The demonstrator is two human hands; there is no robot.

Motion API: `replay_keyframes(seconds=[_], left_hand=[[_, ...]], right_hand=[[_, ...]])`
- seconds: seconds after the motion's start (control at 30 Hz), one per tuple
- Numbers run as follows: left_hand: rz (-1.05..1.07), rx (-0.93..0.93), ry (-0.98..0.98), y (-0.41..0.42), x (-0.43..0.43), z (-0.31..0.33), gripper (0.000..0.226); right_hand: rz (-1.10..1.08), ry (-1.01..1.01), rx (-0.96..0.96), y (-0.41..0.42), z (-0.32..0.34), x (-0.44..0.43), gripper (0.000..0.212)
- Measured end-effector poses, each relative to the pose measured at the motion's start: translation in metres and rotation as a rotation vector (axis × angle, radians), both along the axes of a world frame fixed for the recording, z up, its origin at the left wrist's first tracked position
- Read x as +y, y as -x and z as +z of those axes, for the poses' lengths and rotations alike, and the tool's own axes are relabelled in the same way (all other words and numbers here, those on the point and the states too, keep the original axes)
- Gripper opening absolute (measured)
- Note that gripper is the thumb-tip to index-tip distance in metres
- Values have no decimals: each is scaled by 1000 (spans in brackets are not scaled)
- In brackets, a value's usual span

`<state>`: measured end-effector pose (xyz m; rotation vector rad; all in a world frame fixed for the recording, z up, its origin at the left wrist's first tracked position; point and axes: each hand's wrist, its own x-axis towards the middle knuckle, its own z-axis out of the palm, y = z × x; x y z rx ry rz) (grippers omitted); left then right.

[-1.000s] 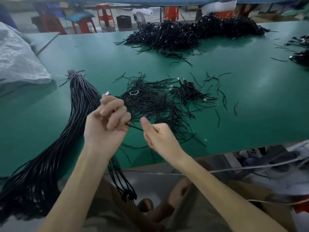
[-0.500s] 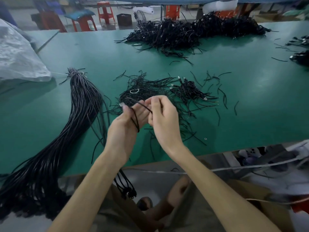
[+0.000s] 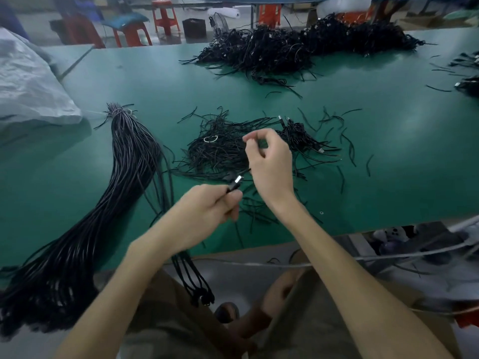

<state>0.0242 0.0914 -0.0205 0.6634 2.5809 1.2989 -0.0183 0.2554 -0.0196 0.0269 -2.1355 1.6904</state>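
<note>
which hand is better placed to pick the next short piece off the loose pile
Right, probably. The right hand hovers directly over the loose pile, while the left hand sits nearer the edge of the table and is busy gripping a cable by its plug end.

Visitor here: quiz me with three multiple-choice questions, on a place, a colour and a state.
1. The flat table top is: A) white B) green C) yellow
2. The long bundle of black cables lies: A) on the table's left B) on a stool C) in a box
3. The left hand: A) lies flat B) points C) grips a black silver-plugged cable
1 B, green throughout; 2 A, it stretches along the left; 3 C, fingers curl round it.
</note>
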Motion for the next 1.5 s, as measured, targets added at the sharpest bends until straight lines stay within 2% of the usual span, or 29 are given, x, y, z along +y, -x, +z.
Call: replay_keyframes(seconds=[0.03,0.07,0.17,0.2,0.3,0.37,0.43,0.53,0.6,0.73,0.83,0.93,1.0,1.1,1.23,1.3,1.37,1.43,1.5], left_hand=[[112,84,36,1,6,-8,40],[218,141,-16,1,12,-13,37],[386,144,-428,2,25,-20,38],[390,56,-598,3,27,-20,42],[328,-393,-1192,13,30,-12,51],[290,-575,-1413,20,24,-3,54],[256,-644,-1511,22,22,4,50],[291,-656,-1509,17,22,8,39],[320,-674,-1506,15,20,7,33],[291,-750,-1620,10,19,9,27],[272,-679,-1523,10,16,6,22],[311,-584,-1406,13,11,3,35],[297,-558,-1408,13,11,2,37],[243,-525,-1395,13,13,0,36],[193,-488,-1375,15,16,-2,24],[156,-473,-1344,15,18,-6,23],[102,-458,-1242,12,20,-11,31],[27,-473,-1153,10,21,-14,39],[-37,-489,-1118,10,17,-14,34]], right_hand=[[5,2,24,-1,4,-2,10],[16,0,51,-3,7,-4,10],[114,-25,105,-18,6,-16,9],[145,-39,107,-22,3,-20,9],[174,-70,102,-30,-10,-26,10],[171,-44,82,-32,-18,-25,8],[166,-51,93,-34,-24,-23,7],[164,-140,144,-38,-28,-24,16],[189,-132,123,-40,-28,-24,26],[260,-109,95,-41,-28,-20,36],[284,-158,81,-43,-28,-20,41],[300,-157,24,-44,-28,-23,48],[327,-117,-41,-43,-26,-21,51],[436,-174,-164,-40,-20,-14,45],[515,-220,-221,-38,-12,-11,49],[528,-177,-231,-37,-7,-11,58],[542,-126,-210,-35,-5,-10,62],[527,-101,-166,-34,-5,-8,58],[494,-101,-132,-34,-8,-6,52]])
